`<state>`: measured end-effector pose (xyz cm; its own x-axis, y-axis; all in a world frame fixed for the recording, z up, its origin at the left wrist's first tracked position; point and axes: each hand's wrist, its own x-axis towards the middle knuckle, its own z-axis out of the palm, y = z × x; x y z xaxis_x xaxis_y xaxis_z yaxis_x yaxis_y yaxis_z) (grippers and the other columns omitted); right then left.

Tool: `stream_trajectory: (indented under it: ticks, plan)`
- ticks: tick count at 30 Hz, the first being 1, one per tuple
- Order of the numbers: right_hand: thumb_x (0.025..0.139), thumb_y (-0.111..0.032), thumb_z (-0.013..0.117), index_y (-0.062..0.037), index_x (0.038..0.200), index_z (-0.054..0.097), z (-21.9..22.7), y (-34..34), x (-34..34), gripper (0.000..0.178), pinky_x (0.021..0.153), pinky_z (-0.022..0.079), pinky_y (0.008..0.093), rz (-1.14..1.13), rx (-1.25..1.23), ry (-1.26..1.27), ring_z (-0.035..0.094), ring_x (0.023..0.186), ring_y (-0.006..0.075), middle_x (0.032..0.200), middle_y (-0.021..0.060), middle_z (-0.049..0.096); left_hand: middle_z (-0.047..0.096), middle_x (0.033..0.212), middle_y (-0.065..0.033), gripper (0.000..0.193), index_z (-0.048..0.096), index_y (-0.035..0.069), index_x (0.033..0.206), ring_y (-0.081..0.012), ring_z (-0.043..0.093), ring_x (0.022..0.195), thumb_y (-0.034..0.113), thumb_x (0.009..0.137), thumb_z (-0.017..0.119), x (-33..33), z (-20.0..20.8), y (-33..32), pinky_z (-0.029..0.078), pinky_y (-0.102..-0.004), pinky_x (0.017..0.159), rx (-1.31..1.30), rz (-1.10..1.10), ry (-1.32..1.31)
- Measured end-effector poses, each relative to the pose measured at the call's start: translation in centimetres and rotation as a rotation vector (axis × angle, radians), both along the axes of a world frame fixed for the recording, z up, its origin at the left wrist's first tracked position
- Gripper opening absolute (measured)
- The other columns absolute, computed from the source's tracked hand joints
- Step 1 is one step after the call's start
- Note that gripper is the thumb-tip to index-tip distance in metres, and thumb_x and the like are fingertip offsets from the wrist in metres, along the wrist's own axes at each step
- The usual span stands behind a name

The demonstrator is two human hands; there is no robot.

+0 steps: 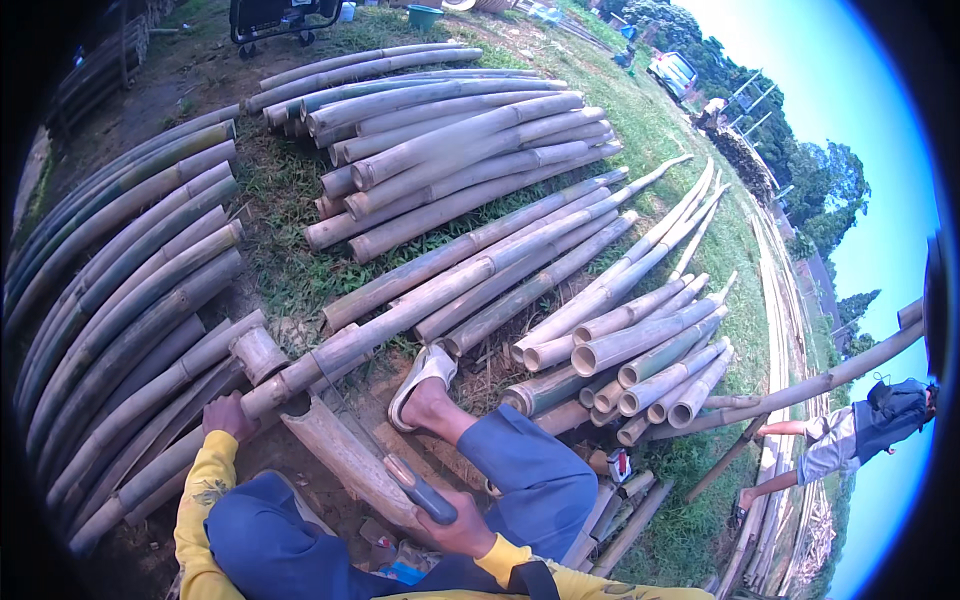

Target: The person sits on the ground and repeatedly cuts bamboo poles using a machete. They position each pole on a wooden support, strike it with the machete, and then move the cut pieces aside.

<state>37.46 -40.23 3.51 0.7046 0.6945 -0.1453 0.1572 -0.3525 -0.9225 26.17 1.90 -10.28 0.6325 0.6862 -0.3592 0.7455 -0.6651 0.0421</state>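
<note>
A long bamboo pole runs slantwise from the lower left toward the upper right. My left hand is closed around it, left of a short bamboo piece. Under the pole stands a thick, tilted bamboo section with a cut, open top. Lower down, my right hand grips the dark handle of a long-bladed tool. Its thin blade points up toward the pole; whether it is a saw or a machete, I cannot tell. My sandaled foot is beside the pole.
Bamboo poles lie stacked at the left, behind and at the right. Beyond the right stack, a person stands near long split strips. A green basin and a parked vehicle are farther off.
</note>
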Motion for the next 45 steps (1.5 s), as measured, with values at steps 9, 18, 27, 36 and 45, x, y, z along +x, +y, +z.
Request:
stream_trajectory:
  ticks: [9, 18, 27, 36, 45]
  plan:
    - [0.088, -0.012, 0.072, -0.0023, 0.111, 0.07, 0.9, -0.6, -1.7, 0.025, 0.07, 0.052, 0.0397, -0.035, 0.151, -0.004, 0.067, 0.072, 0.0262, 0.083, 0.0184, 0.068, 0.076, 0.107, -0.0192, 0.063, 0.07, 0.006, 0.115, -0.0366, 0.073, 0.103, 0.047, 0.069, 0.084, -2.2, 0.3, 0.8, 0.057, -0.0485, 0.094, 0.027, 0.037, 0.008]
    - [0.088, -0.012, 0.068, 0.0007, 0.096, 0.061, -7.7, 10.6, 5.5, 0.016, 0.063, 0.047, 0.0416, 0.076, 0.027, -0.016, 0.049, 0.063, 0.0288, 0.076, 0.0195, 0.059, 0.075, 0.11, -0.0204, 0.06, 0.07, 0.005, 0.116, -0.0386, 0.073, 0.103, 0.042, 0.071, 0.083, 1.5, 1.2, -1.0, 0.057, -0.0491, 0.096, -0.026, -0.011, 0.003]
    - [0.088, -0.011, 0.075, -0.0088, 0.125, 0.073, 3.1, -5.2, -3.3, 0.038, 0.079, 0.056, 0.0352, -0.016, -0.095, 0.078, 0.075, 0.082, 0.0298, 0.09, 0.0178, 0.072, 0.075, 0.109, -0.0196, 0.059, 0.068, 0.006, 0.114, -0.037, 0.073, 0.104, 0.046, 0.073, 0.082, -0.4, 1.3, -0.6, 0.057, -0.0471, 0.095, -0.029, 0.025, 0.026]
    - [0.088, -0.017, 0.076, -0.0004, 0.107, 0.07, -3.2, 6.4, 1.6, 0.026, 0.071, 0.054, 0.0379, 0.015, 0.085, 0.02, 0.063, 0.067, 0.0218, 0.08, 0.0178, 0.069, 0.076, 0.105, -0.0194, 0.059, 0.068, 0.006, 0.111, -0.0372, 0.075, 0.099, 0.046, 0.071, 0.083, -0.7, 1.1, 0.8, 0.058, -0.0476, 0.093, 0.028, -0.026, 0.005]
    - [0.085, -0.012, 0.069, -0.0007, 0.09, 0.065, -3.0, 5.5, 2.8, 0.013, 0.062, 0.048, 0.045, 0.018, 0.039, -0.019, 0.059, 0.064, 0.0391, 0.071, 0.0225, 0.06, 0.076, 0.107, -0.0215, 0.059, 0.068, 0.006, 0.114, -0.0396, 0.074, 0.102, 0.044, 0.072, 0.084, 0.1, 1.0, -0.9, 0.056, -0.049, 0.096, -0.013, -0.001, 0.003]
